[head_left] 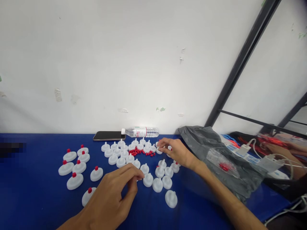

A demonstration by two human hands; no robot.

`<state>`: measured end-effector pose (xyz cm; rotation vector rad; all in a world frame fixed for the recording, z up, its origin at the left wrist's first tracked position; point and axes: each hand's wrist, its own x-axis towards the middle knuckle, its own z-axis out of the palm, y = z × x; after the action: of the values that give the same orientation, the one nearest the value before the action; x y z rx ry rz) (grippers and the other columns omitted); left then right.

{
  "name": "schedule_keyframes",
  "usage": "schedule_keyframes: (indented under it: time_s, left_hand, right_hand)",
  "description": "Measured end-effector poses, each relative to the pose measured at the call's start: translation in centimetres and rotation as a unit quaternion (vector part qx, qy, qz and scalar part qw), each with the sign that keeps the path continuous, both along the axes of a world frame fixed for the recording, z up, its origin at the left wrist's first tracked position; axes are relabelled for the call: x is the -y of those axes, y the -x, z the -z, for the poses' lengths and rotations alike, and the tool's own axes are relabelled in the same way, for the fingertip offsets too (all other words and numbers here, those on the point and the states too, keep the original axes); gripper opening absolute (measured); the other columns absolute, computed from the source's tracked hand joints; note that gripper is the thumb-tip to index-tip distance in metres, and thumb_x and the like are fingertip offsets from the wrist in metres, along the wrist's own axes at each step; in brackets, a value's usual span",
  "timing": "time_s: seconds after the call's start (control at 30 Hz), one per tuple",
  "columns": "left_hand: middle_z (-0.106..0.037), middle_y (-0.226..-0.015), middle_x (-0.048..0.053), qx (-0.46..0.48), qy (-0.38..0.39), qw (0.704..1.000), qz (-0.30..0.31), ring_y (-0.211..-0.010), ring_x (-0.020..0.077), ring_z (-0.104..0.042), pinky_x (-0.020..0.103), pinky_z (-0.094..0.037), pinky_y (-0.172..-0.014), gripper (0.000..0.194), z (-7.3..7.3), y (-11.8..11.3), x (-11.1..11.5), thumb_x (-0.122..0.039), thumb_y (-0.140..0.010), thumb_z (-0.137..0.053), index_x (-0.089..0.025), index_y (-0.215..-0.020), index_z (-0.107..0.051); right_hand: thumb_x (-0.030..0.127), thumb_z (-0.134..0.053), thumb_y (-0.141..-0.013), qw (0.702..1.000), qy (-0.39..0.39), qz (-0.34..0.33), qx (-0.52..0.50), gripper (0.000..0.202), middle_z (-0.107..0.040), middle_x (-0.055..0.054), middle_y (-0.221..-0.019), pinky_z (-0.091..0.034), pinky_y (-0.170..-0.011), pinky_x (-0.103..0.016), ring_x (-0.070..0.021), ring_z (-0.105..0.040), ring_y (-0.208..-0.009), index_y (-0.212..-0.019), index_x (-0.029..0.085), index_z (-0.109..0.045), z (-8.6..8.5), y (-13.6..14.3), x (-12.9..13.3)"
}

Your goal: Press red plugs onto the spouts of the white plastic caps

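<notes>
1. Blue table [35, 198], right across!
2. Left hand [112, 193], nearer us, thumb and forefinger curled towards white caps [157, 185]; pinching one? Can't tell.
3. Right hand [177, 150], farther out, fingertips over another cap [159, 151]; grip unclear too.
4. Caps between the hands: nozzles mostly upright.
5. Red pieces [136, 151]: left of the right hand, the closer one.

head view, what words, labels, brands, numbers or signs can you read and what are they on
None can be read with certainty.
Clear plastic bottle: red characters on its label, too small and blurred to read.
Power strip: any print is too small to tell.
White spouted caps: no lettering can be made out.
</notes>
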<state>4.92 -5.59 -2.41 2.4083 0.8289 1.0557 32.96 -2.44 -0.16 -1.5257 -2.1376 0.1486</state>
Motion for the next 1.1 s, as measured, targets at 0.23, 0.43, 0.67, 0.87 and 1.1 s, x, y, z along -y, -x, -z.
schedule_keyframes:
  time_s: [0.23,0.43,0.67,0.87,1.1]
  left_hand:
    - [-0.074,-0.087,-0.004,0.000,0.000,1.000,-0.001,-0.074,0.0131,-0.071,0.019,-0.052,-0.065,0.026,0.2,0.0,0.1,-0.019,-0.096,-0.042,-0.028,-0.094,-0.066]
    - [-0.074,-0.086,-0.003,-0.005,0.001,1.000,0.002,-0.069,0.0128,-0.070,0.018,-0.050,-0.056,0.026,0.2,0.0,0.2,-0.020,-0.097,-0.041,-0.028,-0.094,-0.066]
    - [-0.074,-0.086,-0.001,0.000,-0.006,1.000,-0.017,-0.066,0.0129,-0.068,0.018,-0.048,-0.049,0.026,0.1,0.0,0.1,-0.024,-0.098,-0.042,-0.028,-0.097,-0.067]
    - [-0.075,-0.112,0.001,-0.002,0.049,0.997,-0.064,-0.040,0.0072,-0.053,0.020,-0.050,-0.040,0.056,1.0,0.0,0.1,-0.047,-0.093,-0.060,-0.035,-0.146,-0.046]
    - [-0.076,-0.120,0.002,0.037,0.144,0.986,-0.079,-0.050,0.0101,-0.062,0.021,-0.055,-0.046,0.048,1.0,-0.3,0.1,-0.052,-0.088,-0.066,-0.036,-0.133,-0.063]
  right_hand:
    - [0.039,-0.074,-0.086,0.994,0.074,-0.054,-0.055,0.016,-0.077,0.001,-0.089,-0.047,-0.067,-0.023,-0.0138,-0.066,-0.075,-0.091,0.024,-0.078,-3.2,-1.1,1.6]
    - [0.033,-0.077,-0.081,0.982,0.161,-0.078,-0.068,0.013,-0.076,0.001,-0.081,-0.051,-0.067,-0.023,-0.0152,-0.071,-0.075,-0.084,0.021,-0.074,-2.1,-0.9,1.4]
    - [0.037,-0.076,-0.083,0.985,0.090,-0.066,-0.134,0.018,-0.076,-0.001,-0.081,-0.054,-0.070,-0.025,-0.0159,-0.071,-0.075,-0.085,0.019,-0.073,-2.8,-0.7,1.7]
    - [0.037,-0.083,-0.078,0.956,0.050,-0.117,-0.263,0.021,-0.078,-0.003,-0.084,-0.057,-0.076,-0.029,-0.0180,-0.073,-0.080,-0.084,0.019,-0.074,-3.0,2.8,3.3]
    - [0.027,-0.086,-0.075,0.924,0.053,-0.172,-0.337,0.014,-0.079,-0.003,-0.083,-0.059,-0.073,-0.029,-0.0173,-0.074,-0.077,-0.083,0.020,-0.078,-0.8,5.8,4.1]
